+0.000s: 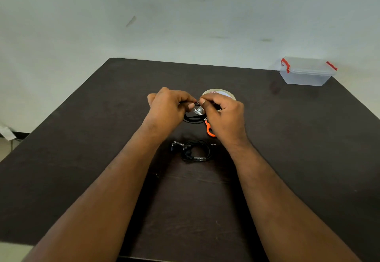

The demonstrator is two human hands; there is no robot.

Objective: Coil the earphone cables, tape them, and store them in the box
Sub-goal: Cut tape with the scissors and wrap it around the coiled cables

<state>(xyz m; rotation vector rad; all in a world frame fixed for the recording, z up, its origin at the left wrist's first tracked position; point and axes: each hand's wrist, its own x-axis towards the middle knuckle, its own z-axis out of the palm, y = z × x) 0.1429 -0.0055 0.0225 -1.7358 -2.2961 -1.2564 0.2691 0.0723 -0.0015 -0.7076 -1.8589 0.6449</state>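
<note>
Both hands meet above the middle of the dark table [82, 138]. My left hand [169, 105] and my right hand [223, 111] both pinch a coiled black earphone cable [192, 119], whose loop hangs below the fingers. A small piece of clear tape [198, 110] shows between the fingertips on the coil. Nearer to me, between my forearms, a second black earphone coil [195, 151] lies on the table with a band of tape round it. A roll of tape [219, 93] lies just behind my right hand. The clear plastic box [306, 72] with red clips stands at the far right corner.
Orange-handled scissors [209, 129] lie under my right hand, mostly hidden. The table's far edge runs close to a pale wall. The left edge drops to the floor.
</note>
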